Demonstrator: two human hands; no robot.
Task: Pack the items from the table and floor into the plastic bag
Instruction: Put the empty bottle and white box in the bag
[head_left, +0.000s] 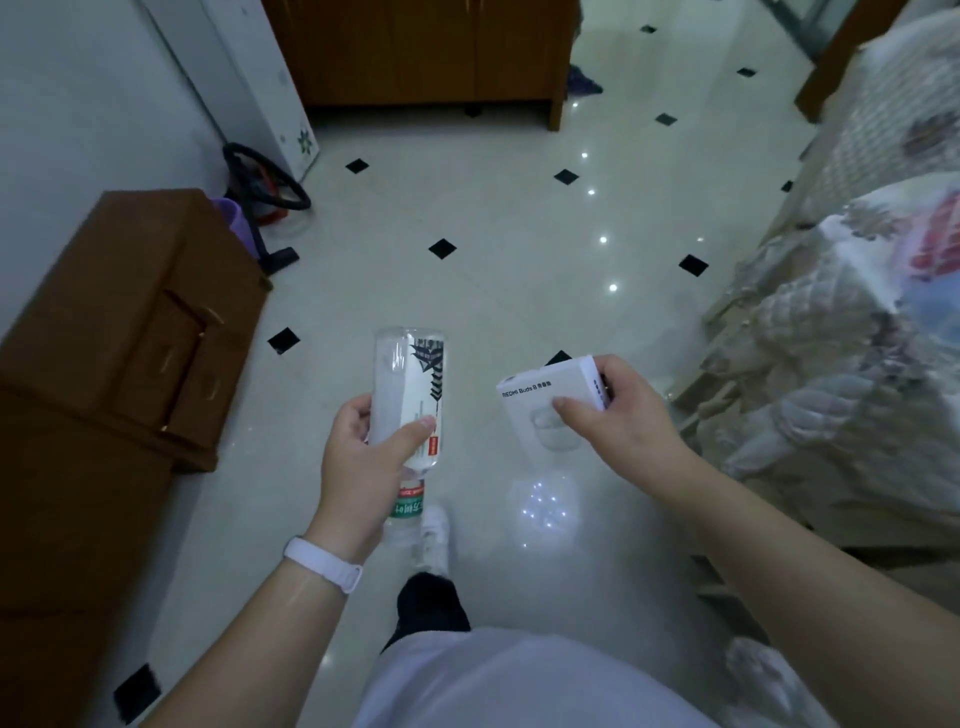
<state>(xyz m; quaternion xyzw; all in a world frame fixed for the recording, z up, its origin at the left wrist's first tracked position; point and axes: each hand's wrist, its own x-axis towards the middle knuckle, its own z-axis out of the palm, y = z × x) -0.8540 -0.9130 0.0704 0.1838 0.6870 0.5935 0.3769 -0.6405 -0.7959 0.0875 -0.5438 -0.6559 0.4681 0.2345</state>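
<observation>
Step, my read: transit leg, both items picked up and being carried to the bag, nothing dropped in yet. Under it all, glossy white tiled floor with black diamond insets (519, 249); quilted floral bed (831, 389) on the right; brown cardboard box (119, 332) on the left, blank as far as I can see. A crinkly pale shape on the bed, and another at the bottom-right edge, might be the plastic bag; can't confirm either. Clear plastic water bottle (410, 374) is in the air over the floor, base pointing away, left hand (358, 462) wrapped round its lower body, thumb across the label. Small white cardboard earbuds box (545, 400) is also in the air, right hand (623, 415) pinching its near corner, thumb on the face, fingers behind. Next move needs the bag located with its mouth open. Both hands are loaded, so one must unload first, or the bag has to stand open by itself. Text: box reads "REDMI Buds 8" plus small characters too small to read. Bottle label is white with a black graphic and a red strip; a green band shows below the hand. Print illegible.
</observation>
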